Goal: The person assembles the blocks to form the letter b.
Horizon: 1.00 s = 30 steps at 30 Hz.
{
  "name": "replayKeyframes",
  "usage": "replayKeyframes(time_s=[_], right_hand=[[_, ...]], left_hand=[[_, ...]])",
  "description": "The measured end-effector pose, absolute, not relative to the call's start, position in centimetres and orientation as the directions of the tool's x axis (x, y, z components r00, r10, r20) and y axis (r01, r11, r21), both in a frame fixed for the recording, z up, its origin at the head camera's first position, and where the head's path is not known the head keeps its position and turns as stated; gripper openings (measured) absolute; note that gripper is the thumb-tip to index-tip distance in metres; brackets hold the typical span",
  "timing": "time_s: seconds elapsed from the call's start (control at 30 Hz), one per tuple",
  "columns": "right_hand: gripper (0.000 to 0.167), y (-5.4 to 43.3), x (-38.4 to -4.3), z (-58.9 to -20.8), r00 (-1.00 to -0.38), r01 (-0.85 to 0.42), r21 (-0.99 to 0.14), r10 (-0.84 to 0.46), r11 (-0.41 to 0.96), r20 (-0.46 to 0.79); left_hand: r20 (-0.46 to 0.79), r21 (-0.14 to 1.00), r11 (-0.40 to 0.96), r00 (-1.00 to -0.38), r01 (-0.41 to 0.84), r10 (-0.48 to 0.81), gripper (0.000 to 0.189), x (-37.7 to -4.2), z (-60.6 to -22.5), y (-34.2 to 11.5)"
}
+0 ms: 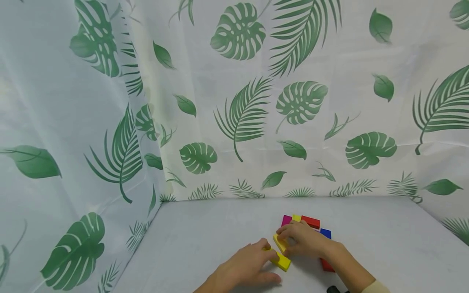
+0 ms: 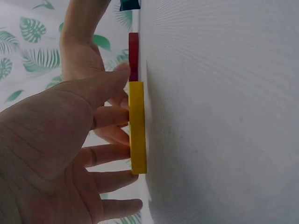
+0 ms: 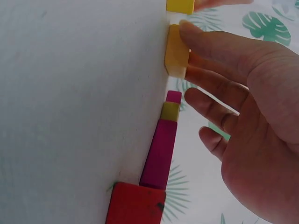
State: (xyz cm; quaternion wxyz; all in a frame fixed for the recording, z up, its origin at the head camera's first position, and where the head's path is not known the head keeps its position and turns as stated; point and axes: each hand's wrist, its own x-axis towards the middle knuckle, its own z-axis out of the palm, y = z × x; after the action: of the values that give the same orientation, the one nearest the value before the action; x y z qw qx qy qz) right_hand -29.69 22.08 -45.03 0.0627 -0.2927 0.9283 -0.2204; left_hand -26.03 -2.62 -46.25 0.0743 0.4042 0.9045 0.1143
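My left hand (image 1: 249,262) lies over a yellow block (image 1: 282,262). Its fingers touch the block's far side, while the thumb rests nearer me, apart from it. In the left wrist view, this yellow block (image 2: 137,130) hides some fingertips. To the right, my right hand (image 1: 304,240) pinches a second yellow block (image 1: 280,243) between thumb and fingers. That block (image 3: 177,51) is flat against the table in the right wrist view, its thumb on the near face. The two yellow blocks lie close together, with a small gap.
Behind my right hand sit a magenta block (image 1: 286,220), a small yellow block (image 1: 296,217) and a red block (image 1: 310,222). A blue block (image 1: 325,233) and another red block (image 1: 327,265) flank the forearm. Something black (image 1: 332,289) shows at the bottom edge. Leaf-print cloth (image 1: 249,179) borders the table.
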Motion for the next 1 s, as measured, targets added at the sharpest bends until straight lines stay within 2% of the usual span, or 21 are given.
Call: replayKeyframes(time_s=[0.1,0.3,0.4,0.53,0.6,0.73,0.83,1.0], right_hand=[[0.036,22.0,-29.7,-44.9,-0.818,-0.518,-0.444,-0.575,0.731,0.008],[0.031,21.8,-29.9,-44.5,-0.817,-0.527,-0.420,-0.577,0.739,0.011],[0.030,21.5,-30.3,-44.5,-0.825,-0.520,-0.410,-0.565,0.749,0.013],[0.029,20.7,-30.8,-44.5,-0.834,-0.518,-0.373,-0.551,0.770,0.022],[0.028,20.3,-31.1,-44.5,-0.839,-0.518,-0.348,-0.544,0.781,0.030],[0.025,19.3,-31.6,-44.4,-0.858,-0.490,-0.339,-0.514,0.803,0.022],[0.024,18.5,-31.9,-44.3,-0.875,-0.446,-0.380,-0.485,0.811,-0.008],[0.025,17.5,-31.9,-44.1,-0.882,-0.387,-0.486,-0.468,0.784,-0.052]], left_hand=[[-0.020,0.267,0.648,-0.668,0.713,0.744,0.041,-25.9,-46.3,-2.5],[-0.064,0.112,0.660,-0.658,0.743,0.751,0.064,-25.3,-46.2,-1.9],[-0.045,0.162,0.657,-0.659,0.737,0.750,0.054,-25.2,-46.2,-2.1],[0.013,0.248,0.625,-0.647,0.740,0.762,0.029,-25.6,-46.4,-2.6],[0.041,0.253,0.607,-0.636,0.753,0.771,0.025,-25.8,-46.6,-3.0],[0.059,0.248,0.589,-0.618,0.769,0.784,0.039,-26.1,-46.8,-4.5],[0.050,0.260,0.585,-0.616,0.768,0.786,0.049,-26.3,-46.9,-5.7],[0.005,0.335,0.609,-0.648,0.719,0.762,0.052,-26.7,-47.0,-6.9]])
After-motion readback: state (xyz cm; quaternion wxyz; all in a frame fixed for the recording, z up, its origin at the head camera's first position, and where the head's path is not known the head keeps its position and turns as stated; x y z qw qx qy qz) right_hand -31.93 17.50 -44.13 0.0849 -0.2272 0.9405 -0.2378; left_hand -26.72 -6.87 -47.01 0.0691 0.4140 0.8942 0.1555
